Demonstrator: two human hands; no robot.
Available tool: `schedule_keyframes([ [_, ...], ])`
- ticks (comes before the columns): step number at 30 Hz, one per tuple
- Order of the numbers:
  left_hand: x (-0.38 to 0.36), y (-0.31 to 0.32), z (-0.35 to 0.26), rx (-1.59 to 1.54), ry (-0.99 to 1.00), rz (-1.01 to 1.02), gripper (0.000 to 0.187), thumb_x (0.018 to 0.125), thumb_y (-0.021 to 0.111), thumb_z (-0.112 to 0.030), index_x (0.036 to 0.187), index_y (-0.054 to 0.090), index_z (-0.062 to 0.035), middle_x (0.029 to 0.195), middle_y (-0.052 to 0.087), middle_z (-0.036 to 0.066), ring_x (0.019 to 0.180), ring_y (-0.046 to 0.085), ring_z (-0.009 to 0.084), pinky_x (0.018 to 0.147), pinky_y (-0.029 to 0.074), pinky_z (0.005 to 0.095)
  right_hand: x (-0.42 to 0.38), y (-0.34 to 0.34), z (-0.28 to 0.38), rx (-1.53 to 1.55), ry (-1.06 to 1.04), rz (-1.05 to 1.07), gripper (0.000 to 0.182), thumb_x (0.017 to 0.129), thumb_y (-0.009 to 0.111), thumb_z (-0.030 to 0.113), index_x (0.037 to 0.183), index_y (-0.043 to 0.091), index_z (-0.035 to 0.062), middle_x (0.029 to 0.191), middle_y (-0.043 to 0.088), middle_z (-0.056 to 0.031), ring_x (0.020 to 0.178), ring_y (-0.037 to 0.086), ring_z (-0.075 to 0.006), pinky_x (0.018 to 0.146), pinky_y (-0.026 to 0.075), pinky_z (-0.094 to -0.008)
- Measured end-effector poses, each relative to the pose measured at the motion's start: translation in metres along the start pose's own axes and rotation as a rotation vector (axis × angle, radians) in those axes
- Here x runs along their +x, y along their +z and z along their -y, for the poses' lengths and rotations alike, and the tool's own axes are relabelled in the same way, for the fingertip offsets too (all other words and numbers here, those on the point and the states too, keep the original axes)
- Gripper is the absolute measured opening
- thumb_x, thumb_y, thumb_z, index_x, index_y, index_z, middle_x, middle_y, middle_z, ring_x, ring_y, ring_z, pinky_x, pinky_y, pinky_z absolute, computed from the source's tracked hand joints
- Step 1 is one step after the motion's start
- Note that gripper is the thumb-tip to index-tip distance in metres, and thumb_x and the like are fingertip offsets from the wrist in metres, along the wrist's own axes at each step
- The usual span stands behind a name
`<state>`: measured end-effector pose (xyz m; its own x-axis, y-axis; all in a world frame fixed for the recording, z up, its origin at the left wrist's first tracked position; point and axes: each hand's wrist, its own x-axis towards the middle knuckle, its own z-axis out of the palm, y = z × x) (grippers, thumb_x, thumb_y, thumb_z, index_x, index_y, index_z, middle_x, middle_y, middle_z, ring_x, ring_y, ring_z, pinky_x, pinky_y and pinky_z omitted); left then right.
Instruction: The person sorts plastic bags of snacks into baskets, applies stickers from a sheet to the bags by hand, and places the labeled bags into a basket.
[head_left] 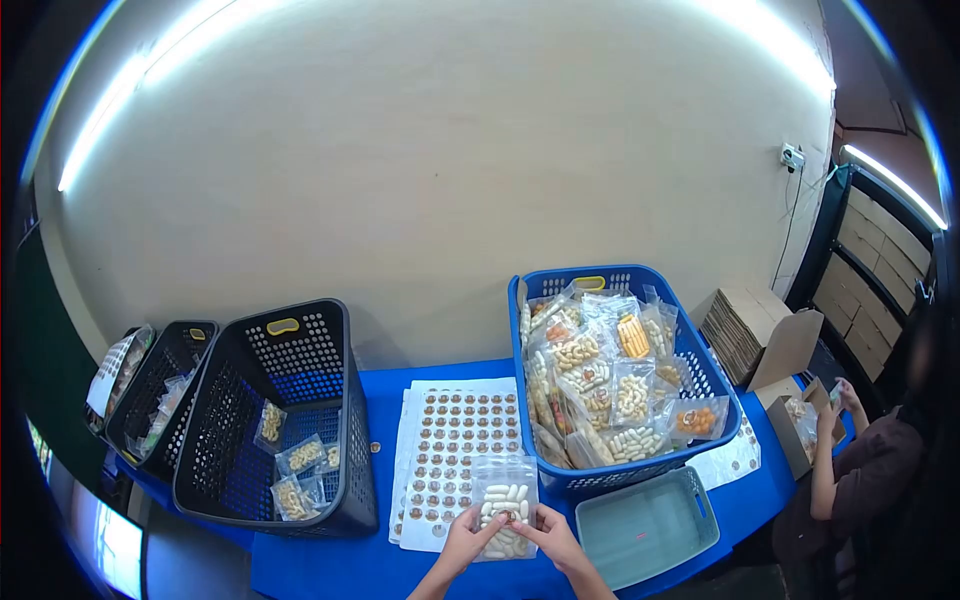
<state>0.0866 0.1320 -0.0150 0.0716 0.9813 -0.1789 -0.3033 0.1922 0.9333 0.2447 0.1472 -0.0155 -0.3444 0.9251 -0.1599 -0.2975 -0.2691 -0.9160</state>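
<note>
Over the sticker sheet's [460,425] near right corner, left hand [466,541] and right hand [556,538] pinch a capsule bag [504,494] between them, thumbs at its round label [508,516], seemingly to hold it flat.

The pouch [505,496] is glossy plastic, the sticker sheet [468,424] matt paper.

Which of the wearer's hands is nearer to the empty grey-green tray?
Right. The right hand is just beside the tray, on its left; the left hand is farther off, at the opposite edge of the bag of white pieces.
</note>
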Motion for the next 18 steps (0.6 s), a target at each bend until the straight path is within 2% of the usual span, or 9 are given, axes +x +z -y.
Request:
schedule_keyframes([
  [4,0.006,-0.002,-0.002,0.009,0.035,-0.101,0.03,0.082,0.061,-0.013,0.107,0.054,0.0038,0.096,0.061,0.009,0.084,0.059,0.0114,0.074,0.048,0.0241,0.01,0.003,-0.006,-0.043,-0.05,0.026,0.029,0.08,0.063,0.006,0.106,0.052,-0.0017,0.097,0.059,-0.0052,0.087,0.057,-0.0099,0.077,0.046,-0.0242],
  [7,0.01,-0.012,0.001,0.13,0.0,-0.115,0.028,0.082,0.061,-0.014,0.104,0.056,0.0036,0.093,0.062,0.008,0.082,0.059,0.0105,0.071,0.048,0.0229,0.013,0.01,-0.004,-0.01,-0.046,0.035,0.031,0.081,0.062,0.007,0.109,0.051,-0.0023,0.099,0.059,-0.0058,0.088,0.056,-0.0099,0.076,0.046,-0.0239],
  [11,0.006,-0.005,-0.001,0.094,0.018,-0.121,0.03,0.083,0.062,-0.017,0.104,0.056,0.0032,0.093,0.062,0.007,0.082,0.058,0.0098,0.071,0.048,0.0229,0.013,0.011,-0.006,-0.004,-0.021,0.024,0.033,0.082,0.061,0.01,0.11,0.051,-0.0033,0.1,0.059,-0.007,0.088,0.057,-0.0104,0.076,0.046,-0.0235],
  [15,0.007,-0.002,0.005,0.172,0.08,-0.05,0.033,0.083,0.061,-0.019,0.108,0.054,0.0017,0.095,0.061,0.007,0.084,0.058,0.0092,0.072,0.048,0.0228,0.015,0.005,-0.006,0.013,-0.073,-0.052,0.031,0.082,0.061,0.011,0.108,0.052,-0.0037,0.099,0.06,-0.0073,0.086,0.057,-0.01,0.074,0.046,-0.0228],
  [18,0.005,-0.003,0.005,0.13,0.018,0.001,0.031,0.082,0.062,-0.019,0.105,0.055,0.0018,0.094,0.061,0.006,0.081,0.057,0.0084,0.069,0.047,0.0213,0.014,0.001,-0.005,0.013,-0.067,-0.059,0.029,0.082,0.06,0.009,0.108,0.053,-0.0041,0.099,0.06,-0.0076,0.086,0.057,-0.0103,0.075,0.047,-0.0234],
])
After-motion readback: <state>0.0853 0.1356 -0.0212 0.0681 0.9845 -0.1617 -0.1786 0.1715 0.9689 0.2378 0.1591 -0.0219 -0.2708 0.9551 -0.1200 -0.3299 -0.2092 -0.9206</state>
